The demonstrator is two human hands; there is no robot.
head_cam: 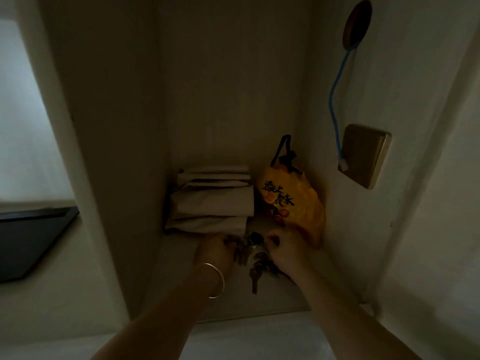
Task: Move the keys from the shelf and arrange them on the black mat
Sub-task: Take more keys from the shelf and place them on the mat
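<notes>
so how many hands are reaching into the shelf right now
2. The left hand, bangle on its wrist, sits in front of the folded paper bags. The right hand is beside the yellow packet. Both are at the keys.

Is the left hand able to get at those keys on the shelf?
Probably yes. The left hand is already at the keys, with nothing between them; the folded cloths sit behind. The dim light hides whether it grips any.
</notes>
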